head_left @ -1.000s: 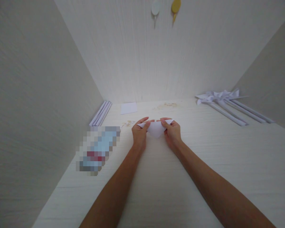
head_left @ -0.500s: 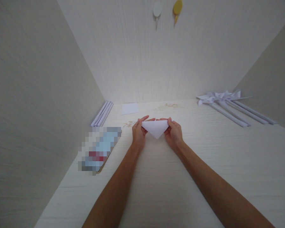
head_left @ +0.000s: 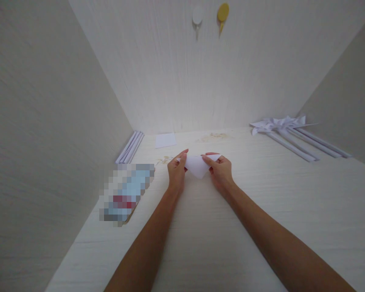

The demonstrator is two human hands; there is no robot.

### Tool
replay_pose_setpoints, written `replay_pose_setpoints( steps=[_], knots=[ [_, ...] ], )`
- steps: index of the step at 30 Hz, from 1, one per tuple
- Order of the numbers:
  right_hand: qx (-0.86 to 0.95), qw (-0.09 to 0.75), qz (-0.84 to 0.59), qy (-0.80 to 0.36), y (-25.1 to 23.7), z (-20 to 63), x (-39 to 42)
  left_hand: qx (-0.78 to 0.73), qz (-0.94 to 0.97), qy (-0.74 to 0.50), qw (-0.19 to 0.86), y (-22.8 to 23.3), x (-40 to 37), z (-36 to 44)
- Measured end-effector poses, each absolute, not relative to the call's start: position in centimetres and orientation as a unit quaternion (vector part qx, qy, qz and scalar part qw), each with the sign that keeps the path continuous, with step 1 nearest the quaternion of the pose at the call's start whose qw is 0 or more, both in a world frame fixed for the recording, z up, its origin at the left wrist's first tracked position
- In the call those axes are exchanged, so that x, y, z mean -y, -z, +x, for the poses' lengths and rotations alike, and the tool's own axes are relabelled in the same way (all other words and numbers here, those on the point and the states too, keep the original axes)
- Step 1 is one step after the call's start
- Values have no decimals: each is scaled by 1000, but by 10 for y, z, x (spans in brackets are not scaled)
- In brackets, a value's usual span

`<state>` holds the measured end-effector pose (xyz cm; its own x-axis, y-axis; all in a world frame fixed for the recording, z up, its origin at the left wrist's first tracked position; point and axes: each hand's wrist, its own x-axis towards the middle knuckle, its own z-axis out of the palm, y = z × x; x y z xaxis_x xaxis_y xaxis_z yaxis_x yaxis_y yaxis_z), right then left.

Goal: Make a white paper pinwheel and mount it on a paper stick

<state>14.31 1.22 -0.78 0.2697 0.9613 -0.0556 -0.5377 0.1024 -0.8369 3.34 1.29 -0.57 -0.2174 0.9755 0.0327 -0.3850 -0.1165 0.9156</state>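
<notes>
Between my hands is a piece of white paper (head_left: 197, 166), folded into a triangle with its point toward me. My left hand (head_left: 177, 170) pinches its left part between thumb and fingers. On the other side, my right hand (head_left: 221, 168) grips it with the thumb on top, and the right corner sticks out past that thumb. The fingers behind the paper are partly hidden.
A flat white paper sheet (head_left: 166, 140) lies near the back wall. Rolled white papers (head_left: 130, 147) rest at the left, behind a pixelated phone (head_left: 130, 192). At the right lie paper tubes with folded ends (head_left: 278, 123). Two hooks, white (head_left: 197, 15) and yellow (head_left: 223, 12), hang on the wall.
Both thumbs have slid inward along the paper's top edge, the right one further. The paper's corners now stick out past the thumbs, and the sheet looks slightly bent.
</notes>
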Motion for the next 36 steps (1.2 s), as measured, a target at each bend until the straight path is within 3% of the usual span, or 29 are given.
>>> replay_pose_setpoints(
  steps=[11, 27, 36],
  knots=[
    [276, 667, -352, -596, 5, 137, -5, -426, 303, -661, 539, 1, -4, 46],
    [275, 703, -351, -554, 12, 137, -14, -421, 271, -693, 519, 10, -14, 44],
    [314, 670, -345, -577, 9, 136, -12, -402, 269, -703, 522, 2, -9, 43]
  ],
)
